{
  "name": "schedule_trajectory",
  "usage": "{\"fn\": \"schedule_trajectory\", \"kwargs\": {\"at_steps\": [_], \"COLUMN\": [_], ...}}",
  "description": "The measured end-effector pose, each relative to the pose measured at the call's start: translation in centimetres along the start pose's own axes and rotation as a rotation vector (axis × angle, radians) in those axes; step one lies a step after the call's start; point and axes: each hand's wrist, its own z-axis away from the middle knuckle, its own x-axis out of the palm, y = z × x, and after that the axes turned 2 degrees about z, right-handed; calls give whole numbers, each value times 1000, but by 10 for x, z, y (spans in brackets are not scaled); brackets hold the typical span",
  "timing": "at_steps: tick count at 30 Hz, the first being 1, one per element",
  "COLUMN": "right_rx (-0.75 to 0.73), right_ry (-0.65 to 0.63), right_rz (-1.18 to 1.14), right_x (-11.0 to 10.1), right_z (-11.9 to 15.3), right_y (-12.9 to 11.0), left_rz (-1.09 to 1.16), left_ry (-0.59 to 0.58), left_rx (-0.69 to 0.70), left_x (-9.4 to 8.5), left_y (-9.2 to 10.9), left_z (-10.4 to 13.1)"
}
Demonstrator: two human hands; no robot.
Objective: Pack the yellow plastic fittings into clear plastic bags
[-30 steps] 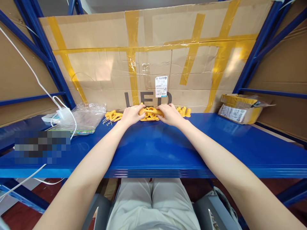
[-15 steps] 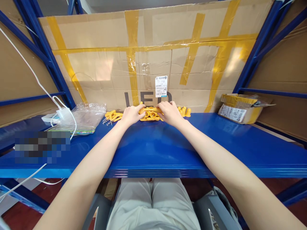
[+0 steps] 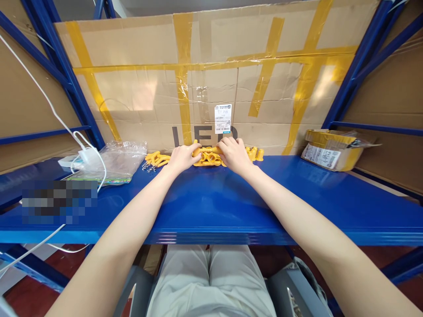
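Note:
Near the back of the blue table, my left hand and my right hand are both closed on one yellow piece, one at each end of it. Behind and below it lies a pile of yellow ring-shaped parts. Yellow twisted pieces lie left of my left hand, with small metal hooks beside them. More yellow parts stand just right of my right hand. My fingers partly hide the held piece.
A clear plastic bag and a white plug with cables lie at the left, behind a blurred dark object. A small open carton sits at the back right. Large taped cardboard stands behind the blue table.

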Motion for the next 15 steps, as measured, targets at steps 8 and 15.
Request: {"fn": "schedule_trajectory", "kwargs": {"at_steps": [8, 15], "right_rx": [65, 157], "right_ry": [10, 23], "right_rz": [24, -70], "right_x": [-6, 9], "right_z": [-1, -1], "right_y": [-5, 12], "left_rz": [32, 3], "left_ry": [0, -23], "left_rx": [10, -41], "left_x": [0, 0], "left_y": [2, -9], "left_z": [-1, 0]}}
